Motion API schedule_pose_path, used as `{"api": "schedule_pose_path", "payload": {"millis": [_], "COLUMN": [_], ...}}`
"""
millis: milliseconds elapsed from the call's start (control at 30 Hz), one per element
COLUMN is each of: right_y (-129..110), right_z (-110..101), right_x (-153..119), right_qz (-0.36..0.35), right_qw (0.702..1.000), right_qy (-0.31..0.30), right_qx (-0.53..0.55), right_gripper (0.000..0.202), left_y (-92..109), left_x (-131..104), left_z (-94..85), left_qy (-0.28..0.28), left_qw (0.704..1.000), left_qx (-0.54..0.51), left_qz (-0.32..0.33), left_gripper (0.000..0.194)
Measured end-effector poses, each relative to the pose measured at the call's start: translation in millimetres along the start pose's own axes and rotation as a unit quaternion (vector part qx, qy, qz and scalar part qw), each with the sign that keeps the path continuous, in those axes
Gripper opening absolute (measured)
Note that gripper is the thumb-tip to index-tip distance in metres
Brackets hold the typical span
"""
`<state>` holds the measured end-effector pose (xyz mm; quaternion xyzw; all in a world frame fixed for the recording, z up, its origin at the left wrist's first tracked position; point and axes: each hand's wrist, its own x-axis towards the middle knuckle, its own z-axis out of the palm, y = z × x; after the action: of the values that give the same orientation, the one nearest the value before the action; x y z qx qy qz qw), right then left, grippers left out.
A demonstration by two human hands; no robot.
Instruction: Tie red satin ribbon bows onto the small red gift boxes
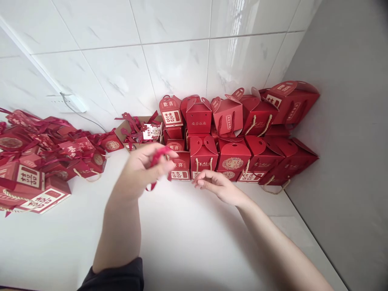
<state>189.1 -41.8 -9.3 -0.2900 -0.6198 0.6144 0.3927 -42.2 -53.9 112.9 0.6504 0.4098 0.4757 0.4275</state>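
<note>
My left hand [142,167] is raised over the white table, its fingers closed on a dark red ribbon [160,152]. The ribbon passes over the fingers, and a loose end hangs below the palm. To the right, my right hand [216,186] hovers with its fingers loosely curved and apart, and I see nothing in it. It is nearest to a red gift box [204,151] with a beige rope handle in the front row. Just behind my left hand stands an open cardboard box [121,135] with red ribbons and a white tag [152,131] in it.
Red gift boxes [235,159] stand stacked along the tiled wall [176,64], reaching a grey panel [342,121] at the right. A pile of ribboned red boxes [54,198] lies at the left. A cable [81,116] runs from a wall socket [71,104] behind it.
</note>
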Motion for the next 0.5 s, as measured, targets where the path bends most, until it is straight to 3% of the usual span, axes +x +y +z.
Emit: {"api": "schedule_pose_path", "payload": {"millis": [67,133,333,500], "right_y": [-29,-47,-49,-50], "right_z": [11,20,22,3], "right_x": [3,5,9,3], "right_qz": [-0.067,-0.099,-0.039,-0.042], "right_qw": [0.996,0.992,0.985,0.989], "right_qy": [0.055,0.081,-0.043,-0.032], "right_qx": [-0.009,0.018,0.162,0.138], "right_gripper": [0.023,0.025,0.027,0.015], "left_y": [-8,-13,-13,-15], "left_x": [-7,-8,-6,-4], "left_z": [9.7,17.2,24.1,16.8], "left_qy": [-0.130,-0.204,-0.263,-0.289], "left_qw": [0.988,0.972,0.952,0.941], "left_qx": [-0.046,-0.076,-0.043,-0.009], "left_qz": [-0.065,-0.091,-0.152,-0.178], "left_gripper": [0.038,0.040,0.034,0.025]}}
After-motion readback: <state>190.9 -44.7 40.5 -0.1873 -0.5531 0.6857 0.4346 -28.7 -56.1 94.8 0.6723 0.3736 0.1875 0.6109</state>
